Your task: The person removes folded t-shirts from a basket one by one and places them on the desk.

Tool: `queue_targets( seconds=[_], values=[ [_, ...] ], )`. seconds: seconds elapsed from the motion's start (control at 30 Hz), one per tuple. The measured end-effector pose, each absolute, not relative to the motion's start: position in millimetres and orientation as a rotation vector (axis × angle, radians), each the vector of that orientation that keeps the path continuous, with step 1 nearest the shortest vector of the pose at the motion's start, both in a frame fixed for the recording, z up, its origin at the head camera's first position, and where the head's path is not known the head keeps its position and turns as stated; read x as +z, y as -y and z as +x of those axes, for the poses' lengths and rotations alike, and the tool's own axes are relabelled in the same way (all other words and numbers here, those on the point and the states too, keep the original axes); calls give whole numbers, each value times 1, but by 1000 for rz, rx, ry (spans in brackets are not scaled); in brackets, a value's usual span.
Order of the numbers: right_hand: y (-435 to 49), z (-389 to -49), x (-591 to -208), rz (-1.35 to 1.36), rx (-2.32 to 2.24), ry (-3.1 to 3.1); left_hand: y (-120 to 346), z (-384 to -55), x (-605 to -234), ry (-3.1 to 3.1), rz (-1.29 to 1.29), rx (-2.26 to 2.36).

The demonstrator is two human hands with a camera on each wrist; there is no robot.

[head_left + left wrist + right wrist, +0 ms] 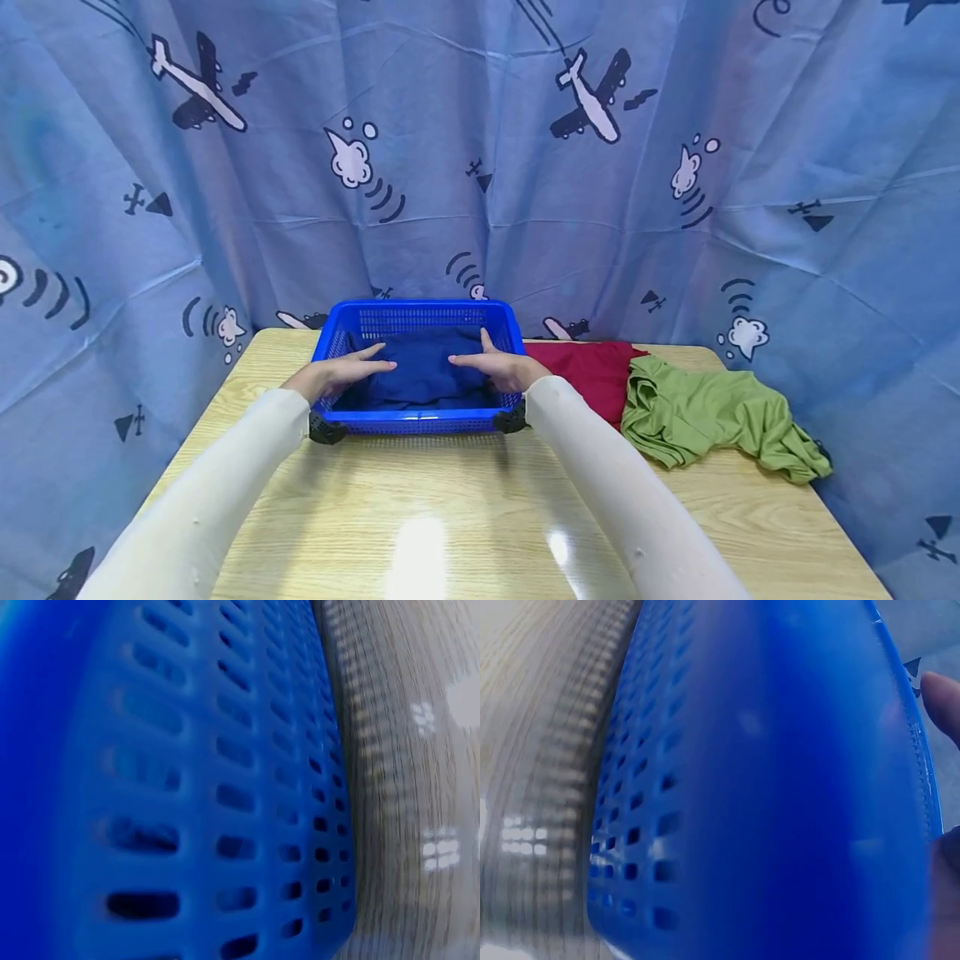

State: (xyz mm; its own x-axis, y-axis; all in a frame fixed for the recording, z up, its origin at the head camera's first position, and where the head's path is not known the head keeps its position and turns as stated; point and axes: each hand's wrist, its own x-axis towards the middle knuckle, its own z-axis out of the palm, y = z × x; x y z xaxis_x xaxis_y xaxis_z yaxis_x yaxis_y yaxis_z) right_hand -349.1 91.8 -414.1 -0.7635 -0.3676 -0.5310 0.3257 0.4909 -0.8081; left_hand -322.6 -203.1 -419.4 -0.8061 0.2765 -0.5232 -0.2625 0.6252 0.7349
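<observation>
A blue plastic basket [420, 421] with slotted sides stands at the back of the table, a folded navy cloth [427, 367] lying inside it. Over the basket's left side reaches my left hand [347, 369], thumb and a finger straight and apart at the cloth's left edge. My right hand [497, 367] mirrors it at the right edge, thumb pointing inward and a finger pointing away. The lower fingers of both hands are hidden. Close up, the basket's wall [195, 787] fills most of the left wrist view; a fingertip of my right hand [943, 705] shows beyond the rim in the right wrist view.
Right of the basket lies a dark red cloth [577, 375], partly behind my right arm. A crumpled green garment [712, 412] lies beside it toward the table's right edge. The wood-grain table [360, 517] is backed by a blue curtain [450, 167] printed with airplanes.
</observation>
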Motion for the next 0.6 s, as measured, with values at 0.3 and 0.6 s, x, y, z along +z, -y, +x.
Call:
queue_targets(
  seconds=[0.3, 0.6],
  values=[
    [-92, -350, -414, -122, -1243, -2017, 200, -327, -423, -2218, 26, 1229],
    [-88, -352, -414, -148, -1252, -1967, 203, -328, -426, -2174, 67, 1274]
  ],
)
